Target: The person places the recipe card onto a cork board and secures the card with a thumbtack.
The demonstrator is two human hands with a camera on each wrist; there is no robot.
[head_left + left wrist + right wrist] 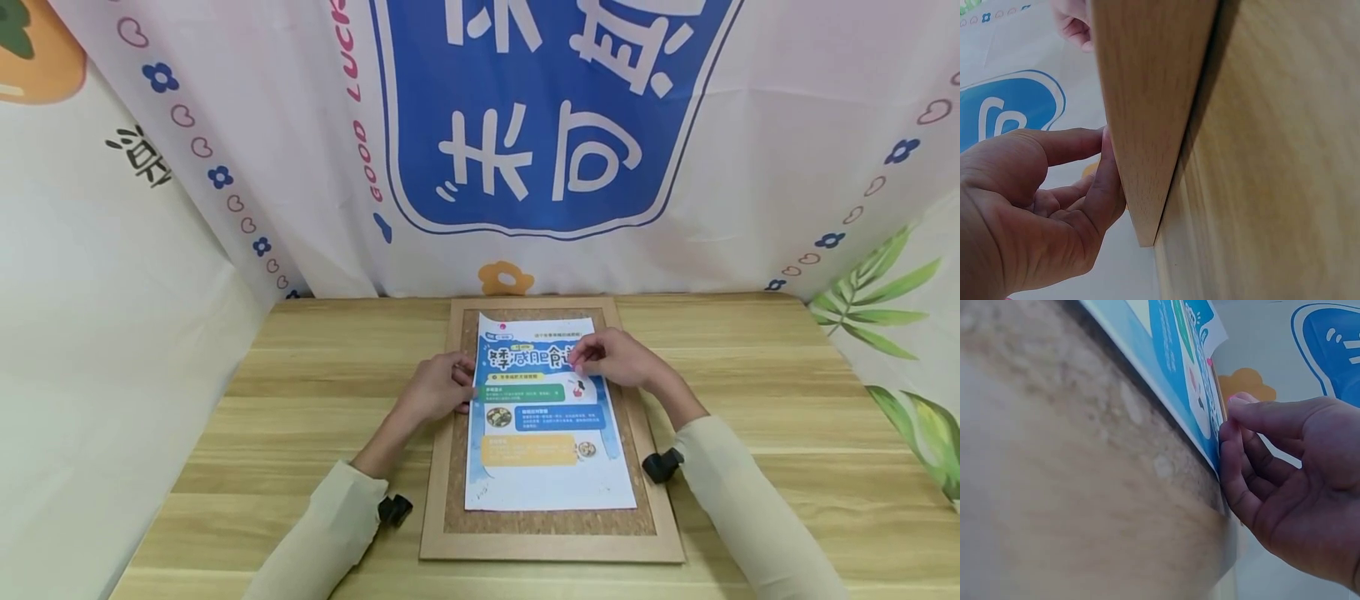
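A printed paper poster (pixel 547 492) with a blue and white design lies on a wood-framed cork board (pixel 551 546). In the head view my left hand (pixel 438 387) is at the poster's left edge, which its thumb and fingers pinch. The left wrist view shows that hand (pixel 1054 200) beside the wooden frame (pixel 1147 106), its fingertips partly hidden. My right hand (pixel 618 358) is over the poster's upper right, pinching a small pink pushpin (pixel 573 363) between thumb and finger. Another pink pushpin (pixel 502 326) sits at the poster's top left, where the corner curls up.
The board rests on a wood-grain table (pixel 315 433), near its back edge. Behind hangs a printed cloth (pixel 300 125) with a blue sign and flowers. Black wrist cameras (pixel 395 510) are strapped at the sleeves.
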